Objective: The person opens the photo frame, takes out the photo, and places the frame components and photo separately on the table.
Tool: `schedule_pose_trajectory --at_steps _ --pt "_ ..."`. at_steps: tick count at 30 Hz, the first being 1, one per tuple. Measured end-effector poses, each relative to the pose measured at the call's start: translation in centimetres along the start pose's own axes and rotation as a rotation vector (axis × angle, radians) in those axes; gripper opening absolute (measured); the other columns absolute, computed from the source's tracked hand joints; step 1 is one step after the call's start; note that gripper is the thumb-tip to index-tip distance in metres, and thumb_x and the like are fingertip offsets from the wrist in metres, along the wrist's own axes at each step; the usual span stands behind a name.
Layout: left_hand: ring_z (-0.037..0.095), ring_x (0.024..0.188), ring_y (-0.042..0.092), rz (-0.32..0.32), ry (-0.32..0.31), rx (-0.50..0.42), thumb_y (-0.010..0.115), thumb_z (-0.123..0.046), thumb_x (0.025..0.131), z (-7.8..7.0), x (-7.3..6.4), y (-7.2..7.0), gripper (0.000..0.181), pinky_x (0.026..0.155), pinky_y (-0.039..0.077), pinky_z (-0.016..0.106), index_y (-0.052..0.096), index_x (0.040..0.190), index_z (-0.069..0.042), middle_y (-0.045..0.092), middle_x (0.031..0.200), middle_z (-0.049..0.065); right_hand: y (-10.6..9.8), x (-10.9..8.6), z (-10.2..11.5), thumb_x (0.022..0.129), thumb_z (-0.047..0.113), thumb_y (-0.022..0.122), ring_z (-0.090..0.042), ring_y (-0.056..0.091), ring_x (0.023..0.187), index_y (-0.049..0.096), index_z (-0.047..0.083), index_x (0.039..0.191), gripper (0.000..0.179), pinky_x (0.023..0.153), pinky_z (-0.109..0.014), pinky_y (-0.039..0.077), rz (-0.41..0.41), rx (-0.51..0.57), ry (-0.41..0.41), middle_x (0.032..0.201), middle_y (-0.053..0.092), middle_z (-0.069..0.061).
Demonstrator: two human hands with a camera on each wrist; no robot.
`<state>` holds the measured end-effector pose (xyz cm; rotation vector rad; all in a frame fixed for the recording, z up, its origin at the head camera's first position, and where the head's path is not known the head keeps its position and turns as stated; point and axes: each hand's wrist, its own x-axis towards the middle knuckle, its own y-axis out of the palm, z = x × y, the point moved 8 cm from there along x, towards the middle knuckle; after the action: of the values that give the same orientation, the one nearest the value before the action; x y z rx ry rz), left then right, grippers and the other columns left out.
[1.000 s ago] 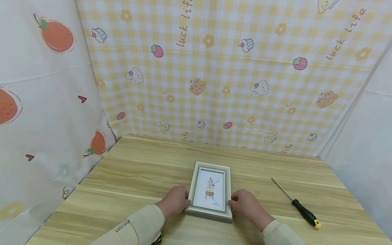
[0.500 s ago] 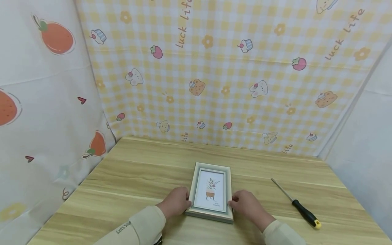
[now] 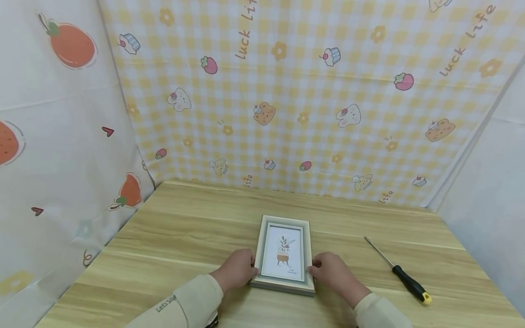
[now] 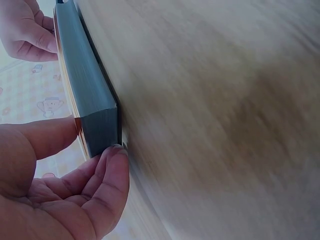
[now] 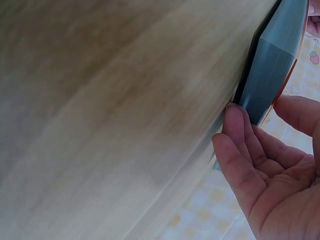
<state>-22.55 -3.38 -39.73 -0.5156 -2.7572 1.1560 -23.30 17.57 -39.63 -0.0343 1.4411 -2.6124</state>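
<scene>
A picture frame [image 3: 283, 288] with a pale border and a small plant print lies face up at the near middle of the wooden table. My left hand [image 3: 239, 269] grips its left side near the lower corner, thumb on the front edge and curled fingers at the side and underside, as the left wrist view shows on the blue-grey frame side [image 4: 85, 75]. On the opposite side my right hand [image 3: 330, 272] pinches the frame likewise; in the right wrist view the thumb [image 5: 297, 112] touches the front edge and the fingers reach the back edge.
A screwdriver [image 3: 410, 283] with a black and yellow handle lies on the table [image 3: 184, 228] to the right, its tip pointing away. A yellow checked cloth [image 3: 287, 91] hangs behind, and a white printed cloth [image 3: 74, 150] hangs at the left.
Both hands keep their hold on the picture frame, which has shifted very slightly right. The view itself has moved a little. The screwdriver stays where it was.
</scene>
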Motion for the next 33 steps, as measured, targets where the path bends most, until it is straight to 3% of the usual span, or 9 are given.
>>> schedule_pose_trajectory --at_steps 15,25,33 --pt "0.013 0.058 0.041 0.005 -0.023 0.010 0.072 -0.003 0.081 0.19 -0.04 0.22 0.032 0.052 0.034 0.025 0.044 0.067 -0.007 0.041 0.062 -0.001 0.04 -0.10 -0.21 0.081 0.008 0.073 -0.012 0.051 0.064 0.068 0.000 0.081 0.009 0.060 -0.028 0.047 -0.014 0.008 -0.002 0.072 0.064 -0.001" --pt "0.013 0.058 0.040 -0.014 0.001 0.012 0.072 -0.002 0.081 0.03 -0.04 0.11 0.032 0.052 0.034 0.026 0.044 0.067 -0.007 0.041 0.062 -0.001 0.24 0.21 -0.60 0.081 0.009 0.073 -0.012 0.049 0.063 0.066 0.002 0.077 0.010 0.059 -0.028 0.045 0.005 -0.005 0.008 0.069 0.061 0.000" --pt "0.013 0.058 0.041 0.027 -0.019 -0.003 0.068 -0.008 0.087 0.35 -0.25 0.21 0.028 0.051 0.034 0.025 0.046 0.070 -0.007 0.042 0.063 -0.001 -0.12 -0.13 -0.34 0.086 0.013 0.069 -0.013 0.048 0.061 0.069 0.003 0.080 0.011 0.056 -0.028 0.042 0.025 0.013 0.031 0.067 0.058 0.002"
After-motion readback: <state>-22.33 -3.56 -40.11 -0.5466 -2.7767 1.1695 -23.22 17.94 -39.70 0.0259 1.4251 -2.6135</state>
